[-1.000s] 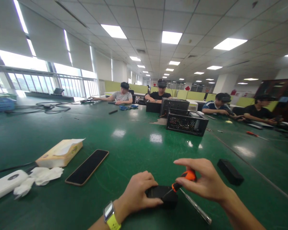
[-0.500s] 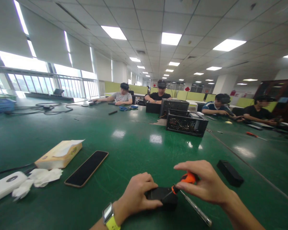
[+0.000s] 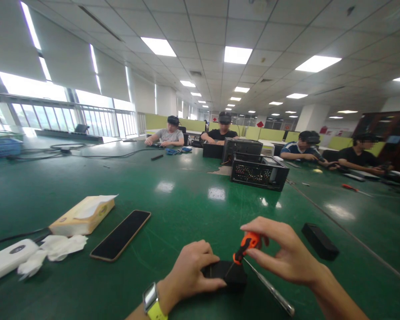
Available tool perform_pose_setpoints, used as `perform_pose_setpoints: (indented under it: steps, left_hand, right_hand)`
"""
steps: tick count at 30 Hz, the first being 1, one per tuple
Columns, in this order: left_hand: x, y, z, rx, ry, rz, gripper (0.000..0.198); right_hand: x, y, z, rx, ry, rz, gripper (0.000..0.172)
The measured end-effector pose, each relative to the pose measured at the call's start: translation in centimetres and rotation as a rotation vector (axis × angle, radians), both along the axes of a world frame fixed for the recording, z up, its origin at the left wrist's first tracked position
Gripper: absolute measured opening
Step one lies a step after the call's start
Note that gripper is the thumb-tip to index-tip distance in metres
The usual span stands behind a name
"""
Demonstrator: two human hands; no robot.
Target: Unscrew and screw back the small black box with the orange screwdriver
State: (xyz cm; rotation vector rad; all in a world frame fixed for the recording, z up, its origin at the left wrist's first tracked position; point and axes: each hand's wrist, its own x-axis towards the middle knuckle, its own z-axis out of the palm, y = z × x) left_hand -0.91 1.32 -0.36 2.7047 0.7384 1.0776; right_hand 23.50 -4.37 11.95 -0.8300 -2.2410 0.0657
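Observation:
My left hand [image 3: 196, 269] is closed round the left part of a small black box [image 3: 236, 278], pressing it against the green table. In my right hand [image 3: 282, 253] is an orange-and-black screwdriver [image 3: 246, 246], held by its handle between thumb and fingers. The screwdriver leans, its thin shaft running down to the top of the box near my left thumb; the tip is too small to make out. Just right of the box lies a slim metal rod-like tool [image 3: 273, 293], its far end close to the screwdriver. A second black box [image 3: 320, 241] rests farther right.
A phone [image 3: 122, 235], crumpled tissues [image 3: 62, 246], a tissue pack [image 3: 83, 215] and a white device [image 3: 11, 258] lie on the left. Across the green table [image 3: 180, 195] stands an open black computer case [image 3: 260, 171]. Several people sit at the far side.
My right hand has tipped the screwdriver more upright, its handle shifting up and slightly left. The left hand and the black box stay put. A person at the back left drew one arm in.

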Motion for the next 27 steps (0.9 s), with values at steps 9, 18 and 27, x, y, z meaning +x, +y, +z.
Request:
perform_pose_setpoints:
  steps: [9,18,27]
  left_hand:
    - [0.1,-0.2,0.0,0.007,-0.017,0.007,0.064]
    - [0.1,-0.2,0.1,0.012,-0.014,0.005,0.063]
    - [0.1,0.0,-0.1,0.037,-0.018,-0.007,0.054]
  right_hand:
    - [0.1,-0.4,0.2,0.007,-0.052,-0.075,0.028]
    - [0.1,-0.7,0.6,-0.098,-0.163,-0.138,0.021]
    - [4.4,2.1,-1.1,-0.271,0.022,-0.333,0.028]
